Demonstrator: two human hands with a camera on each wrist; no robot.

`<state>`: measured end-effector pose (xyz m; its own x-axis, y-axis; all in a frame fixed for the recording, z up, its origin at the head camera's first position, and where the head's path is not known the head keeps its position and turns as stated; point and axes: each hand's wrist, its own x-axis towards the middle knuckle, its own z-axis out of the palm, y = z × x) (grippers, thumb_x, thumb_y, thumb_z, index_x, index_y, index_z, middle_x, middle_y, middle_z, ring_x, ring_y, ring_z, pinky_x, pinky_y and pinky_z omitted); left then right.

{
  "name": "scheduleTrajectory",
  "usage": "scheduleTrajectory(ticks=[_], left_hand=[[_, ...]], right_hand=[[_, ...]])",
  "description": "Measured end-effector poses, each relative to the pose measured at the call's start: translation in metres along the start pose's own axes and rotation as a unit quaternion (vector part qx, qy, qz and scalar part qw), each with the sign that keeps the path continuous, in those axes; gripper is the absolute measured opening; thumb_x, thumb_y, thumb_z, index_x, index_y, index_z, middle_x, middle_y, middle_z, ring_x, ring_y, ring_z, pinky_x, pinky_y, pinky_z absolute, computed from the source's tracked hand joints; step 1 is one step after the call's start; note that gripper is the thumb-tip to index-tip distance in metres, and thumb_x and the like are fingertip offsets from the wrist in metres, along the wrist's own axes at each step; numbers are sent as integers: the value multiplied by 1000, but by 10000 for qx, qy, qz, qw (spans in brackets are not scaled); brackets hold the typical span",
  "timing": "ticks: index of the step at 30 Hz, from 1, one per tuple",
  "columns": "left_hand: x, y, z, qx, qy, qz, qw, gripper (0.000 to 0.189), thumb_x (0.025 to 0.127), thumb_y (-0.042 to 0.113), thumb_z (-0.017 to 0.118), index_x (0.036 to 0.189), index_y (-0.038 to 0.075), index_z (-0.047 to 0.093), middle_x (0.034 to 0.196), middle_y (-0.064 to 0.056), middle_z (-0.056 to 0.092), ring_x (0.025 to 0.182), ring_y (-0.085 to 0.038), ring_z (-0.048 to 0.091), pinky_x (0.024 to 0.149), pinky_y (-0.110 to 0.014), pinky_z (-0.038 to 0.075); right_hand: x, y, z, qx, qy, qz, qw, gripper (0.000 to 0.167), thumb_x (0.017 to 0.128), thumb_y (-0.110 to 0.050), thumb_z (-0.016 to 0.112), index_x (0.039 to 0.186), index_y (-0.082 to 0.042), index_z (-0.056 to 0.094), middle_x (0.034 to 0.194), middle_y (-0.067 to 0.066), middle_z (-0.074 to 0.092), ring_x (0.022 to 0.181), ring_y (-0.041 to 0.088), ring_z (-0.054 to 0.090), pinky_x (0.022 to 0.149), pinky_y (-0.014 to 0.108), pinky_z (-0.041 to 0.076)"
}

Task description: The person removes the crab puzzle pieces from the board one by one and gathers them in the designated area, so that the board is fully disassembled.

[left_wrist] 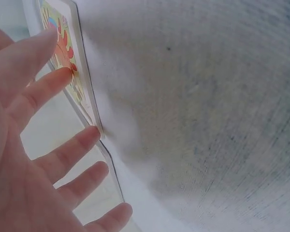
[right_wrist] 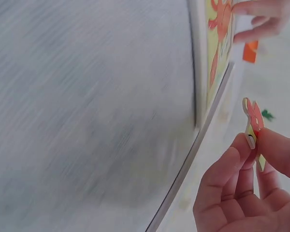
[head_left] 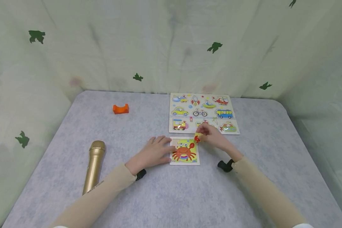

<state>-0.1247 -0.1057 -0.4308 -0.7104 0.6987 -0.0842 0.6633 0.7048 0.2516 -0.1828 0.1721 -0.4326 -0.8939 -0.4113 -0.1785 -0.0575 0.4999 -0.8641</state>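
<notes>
A small square crab puzzle (head_left: 184, 154) in a white frame lies on the table between the hands. The left hand (head_left: 155, 152) spreads its fingers at the puzzle's left side, the index fingertip resting over the picture. In the left wrist view its fingers (left_wrist: 70, 152) look loosely extended, holding nothing. Over the puzzle's top right corner, the right hand (head_left: 212, 136) pinches a yellow and red puzzle piece (head_left: 197, 138) between thumb and fingers. That puzzle piece (right_wrist: 254, 118) stands on edge in the right wrist view, raised off the board.
Just behind the crab puzzle lies a larger vehicle peg puzzle (head_left: 190, 106). A gold microphone (head_left: 93, 164) lies to the left, partly hidden by the left sleeve. An orange notched block (head_left: 121, 109) sits at the back left. A pale curtain (head_left: 148, 47) stands behind the table.
</notes>
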Motion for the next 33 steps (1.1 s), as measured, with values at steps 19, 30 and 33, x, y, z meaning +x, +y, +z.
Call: scheduleTrajectory(ticks=[19,30,33], left_hand=[[5,0,1,-308,-675,-383,9965,49,91,43,63,138,39,51,154,-15,23,138,-37,21,105,-62,20],[7,6,1,-308,-722,-428,9960,47,91,39,64,137,33,54,153,-19,22,137,-39,23,104,-63,20],[6,7,1,-378,-744,-468,9954,47,91,38,65,136,33,54,154,-19,21,137,-38,22,105,-63,20]], right_hand=[[-20,31,-23,-1329,162,182,9908,8,87,-1,65,95,-2,63,85,7,57,77,23,49,67,32,42],[-20,27,-18,-2150,219,202,9762,11,87,-1,66,96,-6,63,91,8,53,81,23,49,71,34,43],[-20,28,-19,-2206,182,162,9751,11,87,-2,67,95,-8,63,89,7,53,80,23,49,69,34,43]])
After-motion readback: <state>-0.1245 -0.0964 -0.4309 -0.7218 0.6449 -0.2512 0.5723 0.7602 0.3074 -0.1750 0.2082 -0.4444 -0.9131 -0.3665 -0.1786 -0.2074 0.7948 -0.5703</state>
